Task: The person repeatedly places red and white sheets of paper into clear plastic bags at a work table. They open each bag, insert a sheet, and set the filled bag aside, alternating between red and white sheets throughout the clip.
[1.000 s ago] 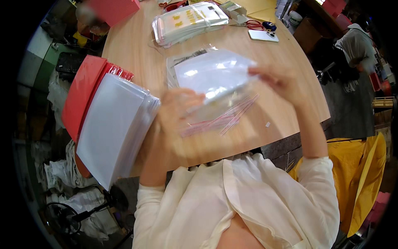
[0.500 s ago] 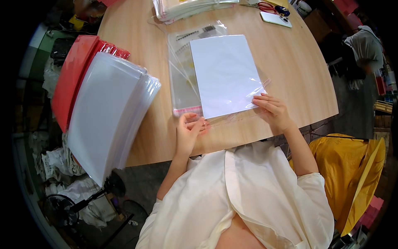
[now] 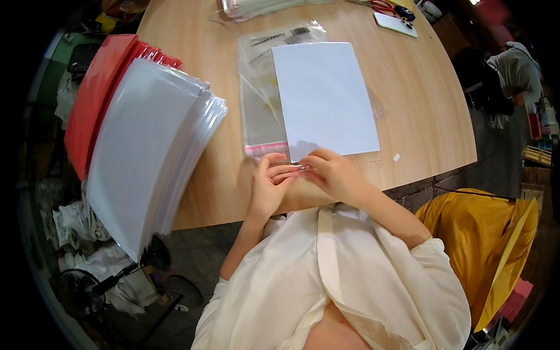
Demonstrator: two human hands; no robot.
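A white sheet lies in front of me over clear plastic bags, which show along its left side and carry a pink-edged strip at the near end. At the sheet's near left corner, my left hand has its thumb and curled fingers closed on shiny clear plastic film. My right hand meets it there, fingertips pinched on the same film. Exactly which edge or strip they grip is partly hidden by the fingers.
On the left stand a thick stack of clear-wrapped white packs and red packs. More clear bags lie at the far edge, with a phone and red-handled scissors. A small white scrap lies to the right.
My right hand has left the sheet's near right corner and moved left to join my left hand. A small white scrap now shows on the table at right.
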